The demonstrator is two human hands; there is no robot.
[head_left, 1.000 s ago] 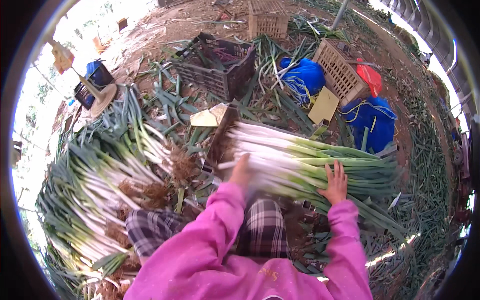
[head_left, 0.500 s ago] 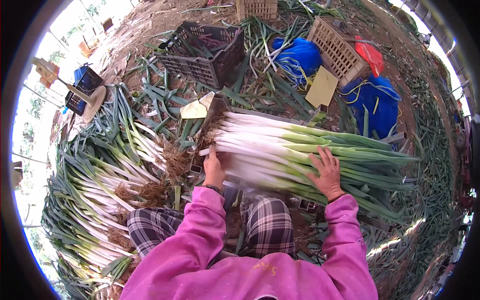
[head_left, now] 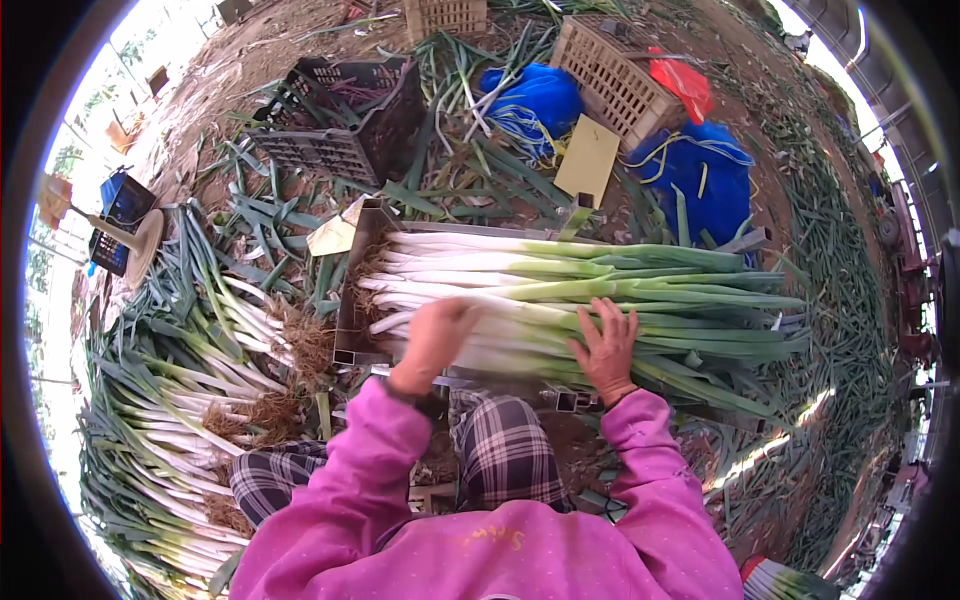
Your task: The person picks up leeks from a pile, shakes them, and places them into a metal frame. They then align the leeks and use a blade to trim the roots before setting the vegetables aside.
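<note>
While both hands press flat, the leeks [head_left: 560, 290] lie in a metal tray [head_left: 352, 290]. Left hand [head_left: 435, 335] looks loosely curled; right hand [head_left: 607, 348] is spread.

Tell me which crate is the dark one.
The black plastic crate at upper left, tipped on its side among leek leaves. The two other crates further right are tan.

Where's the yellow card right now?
In the head view the yellow card lies upper centre on the ground, beyond the leek bundle, between the blue bag on its left and the blue cloth on its right, just below the tan crate.
</note>
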